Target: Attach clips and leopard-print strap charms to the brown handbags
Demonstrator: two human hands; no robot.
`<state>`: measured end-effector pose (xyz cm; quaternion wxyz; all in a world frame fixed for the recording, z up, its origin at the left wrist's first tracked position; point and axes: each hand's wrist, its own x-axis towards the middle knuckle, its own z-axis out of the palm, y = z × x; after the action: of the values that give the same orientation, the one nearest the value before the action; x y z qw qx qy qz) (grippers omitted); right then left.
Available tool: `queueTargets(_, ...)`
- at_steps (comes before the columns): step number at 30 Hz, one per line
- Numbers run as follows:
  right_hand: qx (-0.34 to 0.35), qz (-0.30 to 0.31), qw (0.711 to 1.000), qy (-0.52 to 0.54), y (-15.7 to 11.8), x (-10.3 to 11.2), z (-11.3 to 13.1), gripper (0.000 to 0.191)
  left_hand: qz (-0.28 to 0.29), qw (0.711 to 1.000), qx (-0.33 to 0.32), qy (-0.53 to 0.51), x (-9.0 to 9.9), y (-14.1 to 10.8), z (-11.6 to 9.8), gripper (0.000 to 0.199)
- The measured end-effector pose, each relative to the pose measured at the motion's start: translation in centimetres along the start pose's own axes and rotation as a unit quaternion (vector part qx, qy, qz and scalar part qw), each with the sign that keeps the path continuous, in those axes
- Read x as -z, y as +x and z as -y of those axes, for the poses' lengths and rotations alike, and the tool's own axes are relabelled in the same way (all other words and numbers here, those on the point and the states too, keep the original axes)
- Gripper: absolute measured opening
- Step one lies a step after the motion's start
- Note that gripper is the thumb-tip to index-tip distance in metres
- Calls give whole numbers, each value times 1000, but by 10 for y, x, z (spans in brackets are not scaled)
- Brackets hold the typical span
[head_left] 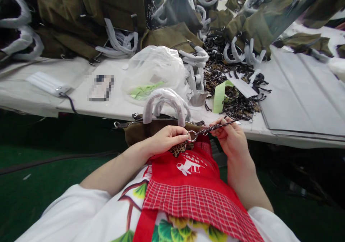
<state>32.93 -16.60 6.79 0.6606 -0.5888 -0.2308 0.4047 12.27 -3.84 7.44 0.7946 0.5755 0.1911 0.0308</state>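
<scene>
Left hand (171,138): pinching metal ring (197,138). Right hand (229,135): gripping braided cord (208,129). Both near front tabletop (81,94) edge; brown handbag (136,133) there too; green floor (40,137) leftward.

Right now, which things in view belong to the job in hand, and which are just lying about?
Likely the job's:
Silver metal ring in left fingers
Dark braided cord in right fingers
Leopard-print patch
Brown zipped bag

Apparently lying about:
White oblong device
Pale-green curled strip
</scene>
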Motion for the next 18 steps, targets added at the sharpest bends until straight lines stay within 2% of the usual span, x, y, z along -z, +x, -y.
queueTargets(6, 27, -21, 998, -53, 4, -3, -2, 30, 31, 998, 41, -35, -4, -4, -5, 37)
queueTargets(8, 49, -19, 990, -132, 5, -3, -3, 27, 57, 996, 45, -44, -5, -5, -6, 38)
queueTargets(10, 71, -4, 958, -278, 3, -1, 0, 23, 66, 995, 37, -59, -8, -6, -7, 39)
queueTargets(12, 88, 15, 910, -404, -6, -1, 8, 21, 35, 997, 14, -73, -13, -7, -8, 38)
queueTargets(13, 91, 32, 901, -423, -12, -2, 13, 21, 9, 997, -1, -76, -15, -7, -8, 37)
queueTargets(14, 89, 57, 907, -408, -18, -5, 18, 21, -15, 997, -16, -75, -17, -6, -8, 38)
queueTargets(17, 81, 156, 946, -272, -35, -17, 23, 22, -61, 995, -71, -21, -21, -2, -6, 41)
queueTargets(18, 95, 162, 951, -246, -38, -22, 22, 23, -68, 993, -92, 15, -22, -1, -5, 41)
